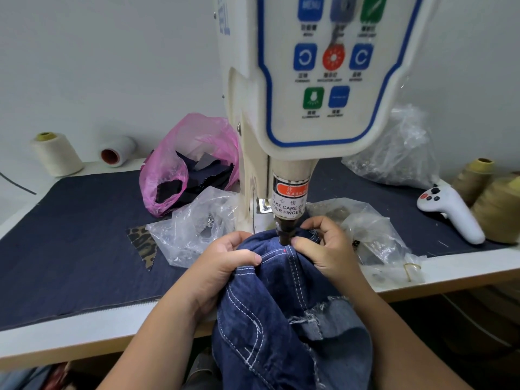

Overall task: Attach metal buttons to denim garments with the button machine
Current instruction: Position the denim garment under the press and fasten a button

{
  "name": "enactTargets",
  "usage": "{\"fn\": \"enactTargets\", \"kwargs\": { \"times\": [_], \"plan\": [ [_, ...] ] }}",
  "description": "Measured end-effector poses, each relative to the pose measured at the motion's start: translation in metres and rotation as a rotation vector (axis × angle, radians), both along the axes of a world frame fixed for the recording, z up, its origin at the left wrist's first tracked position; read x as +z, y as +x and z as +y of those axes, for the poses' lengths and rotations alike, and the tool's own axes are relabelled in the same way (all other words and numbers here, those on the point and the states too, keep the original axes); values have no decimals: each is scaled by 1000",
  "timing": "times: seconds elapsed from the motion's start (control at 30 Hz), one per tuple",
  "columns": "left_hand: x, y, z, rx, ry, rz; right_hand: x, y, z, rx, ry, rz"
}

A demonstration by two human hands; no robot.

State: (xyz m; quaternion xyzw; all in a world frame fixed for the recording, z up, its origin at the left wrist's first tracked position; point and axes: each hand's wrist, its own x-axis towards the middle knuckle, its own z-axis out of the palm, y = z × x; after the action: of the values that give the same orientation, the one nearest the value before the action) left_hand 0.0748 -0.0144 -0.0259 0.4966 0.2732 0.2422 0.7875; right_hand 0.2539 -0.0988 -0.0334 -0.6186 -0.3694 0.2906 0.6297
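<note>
A dark blue denim garment [284, 319] with white stitching is bunched under the dark punch head [284, 233] of the white button machine [304, 108]. My left hand [222, 266] grips the denim on the left of the punch, thumb on a seam. My right hand [326, 249] pinches the fabric edge just right of the punch, fingertips close to it. A small red dot shows on the denim below the punch. No button is visible; the punch tip and fabric hide that spot.
Clear plastic bags [194, 229] with small metal parts lie left and right of the machine. Behind them is a pink bag [180, 159] of dark scraps. Thread cones [56, 153] stand back left, tan cones [495, 209] and a white controller [450, 215] at right. Dark denim cloth [70, 235] covers the table.
</note>
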Motion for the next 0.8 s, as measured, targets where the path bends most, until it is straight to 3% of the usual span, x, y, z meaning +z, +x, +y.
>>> {"fn": "enactTargets", "kwargs": {
  "times": [0.8],
  "plan": [
    [3,1,-3,19,-9,3,-4,2,3,4,42,-35]
  ]
}}
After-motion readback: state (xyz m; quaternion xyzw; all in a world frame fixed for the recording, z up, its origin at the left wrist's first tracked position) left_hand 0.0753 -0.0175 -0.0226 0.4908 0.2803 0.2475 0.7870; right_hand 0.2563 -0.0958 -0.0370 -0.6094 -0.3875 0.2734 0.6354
